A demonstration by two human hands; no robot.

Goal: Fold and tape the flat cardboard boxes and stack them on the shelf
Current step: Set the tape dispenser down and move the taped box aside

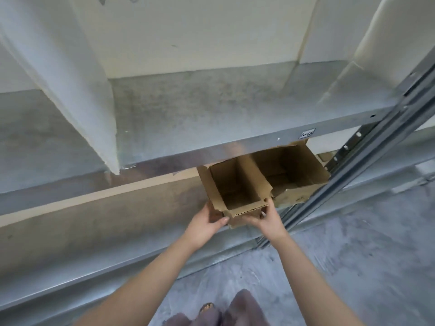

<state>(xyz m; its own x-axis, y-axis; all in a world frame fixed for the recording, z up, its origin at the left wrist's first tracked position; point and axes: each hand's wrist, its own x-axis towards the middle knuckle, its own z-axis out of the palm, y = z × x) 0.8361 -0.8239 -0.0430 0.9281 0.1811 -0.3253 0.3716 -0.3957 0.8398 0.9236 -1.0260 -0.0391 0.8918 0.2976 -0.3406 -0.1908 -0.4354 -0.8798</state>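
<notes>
Both your hands are on the near end of the open box [235, 184]. Your left hand [207, 222] grips the flap at its lower left corner with the thumb lying across the front. Your right hand [267, 218] pinches the right front corner, thumb up along the edge and fingers curled on the front wall. That box sits on the lower level of the rack with its open side facing you, and its far end is tucked under the upper shelf [211, 118]. Right up against it on the right there's a second box [292, 168], also open, close to the slotted metal post [376, 147]. White panels [70, 78] stand on the upper shelf, and there's a small sticker [308, 133] on its front edge. A big brown cardboard sheet [94, 215] runs off to the left on the lower level. Grey concrete floor [353, 255] below, and your sandalled foot [207, 308] shows at the bottom.
</notes>
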